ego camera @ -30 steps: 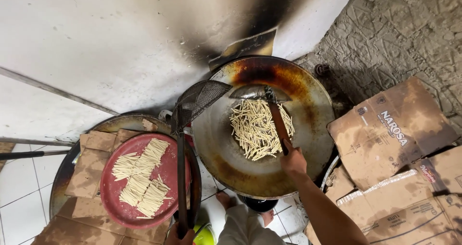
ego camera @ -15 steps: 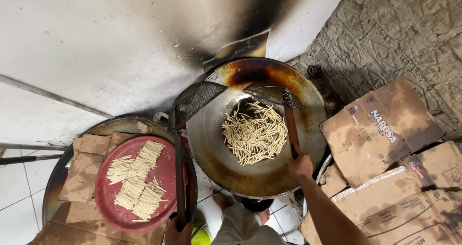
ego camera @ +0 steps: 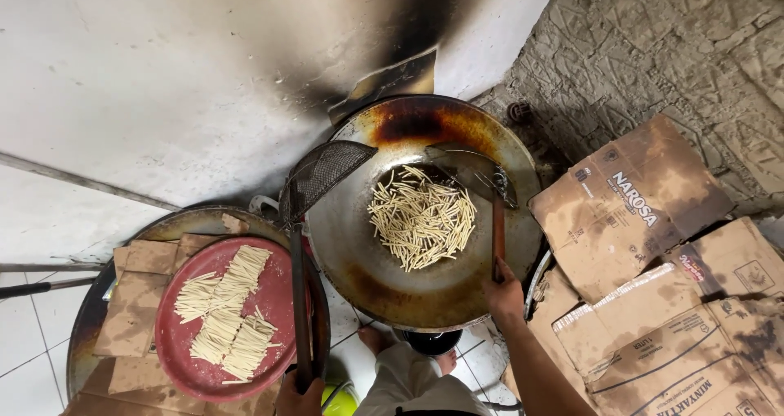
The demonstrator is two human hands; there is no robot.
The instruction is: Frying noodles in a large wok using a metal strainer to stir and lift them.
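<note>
Far on my left a round metal tray (ego camera: 90, 334) carries pieces of brown cardboard (ego camera: 135, 302) and a red plate (ego camera: 282, 298), where raw pale dough sticks (ego camera: 224, 314) lie in neat rows, close enough to the heat to be handy. My left hand (ego camera: 300, 395) sits at the bottom edge of the view, fingers closed around the long dark handle of the mesh skimmer (ego camera: 322, 175); I hold it by the very end so its net rests on the near-left rim of the wok (ego camera: 367, 269), propped out of the oil. Inside the wok, a loose heap of frying sticks (ego camera: 423, 216) lies in the middle, in the deepest part. My right hand (ego camera: 505, 293) wraps its fingers tightly around the wooden handle of the metal spatula (ego camera: 478, 171), gripping low so my skin stays back over the rim while the blade leans on the far side just beside the heap. To the right, stained cardboard boxes (ego camera: 653, 253) lie flattened against the rough wall, seemingly as a splash guard.
</note>
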